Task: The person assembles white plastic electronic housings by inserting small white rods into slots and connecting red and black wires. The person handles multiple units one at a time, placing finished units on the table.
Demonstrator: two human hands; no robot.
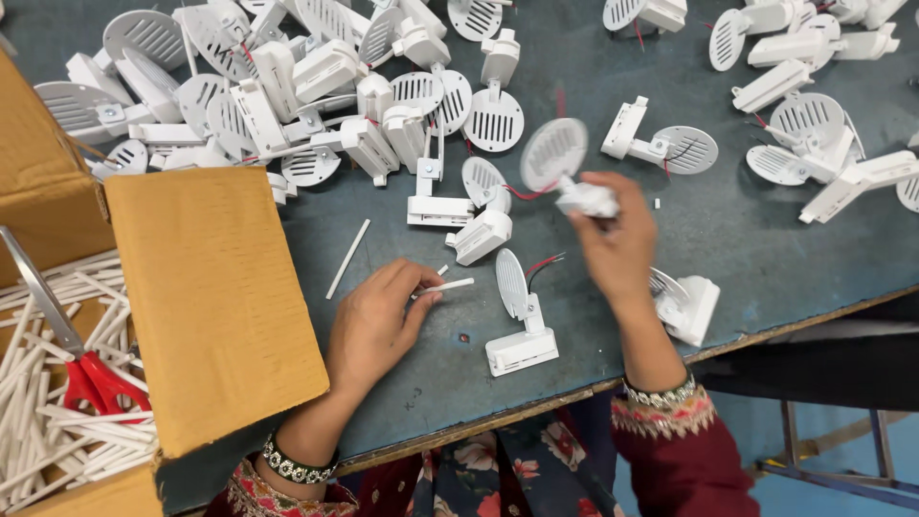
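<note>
Right grip (613,239) clenched on white lamp part (565,168), left grip (378,321) pinching thin white tube (450,285); cardboard box (206,297) of tubes and red-handled scissors (91,378).

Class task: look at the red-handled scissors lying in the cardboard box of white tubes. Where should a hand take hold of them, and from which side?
Grip the scissors by the red handle loops, coming from above. The loops lie exposed on top of the white tubes, while the closed blades point up toward the box edge.
</note>
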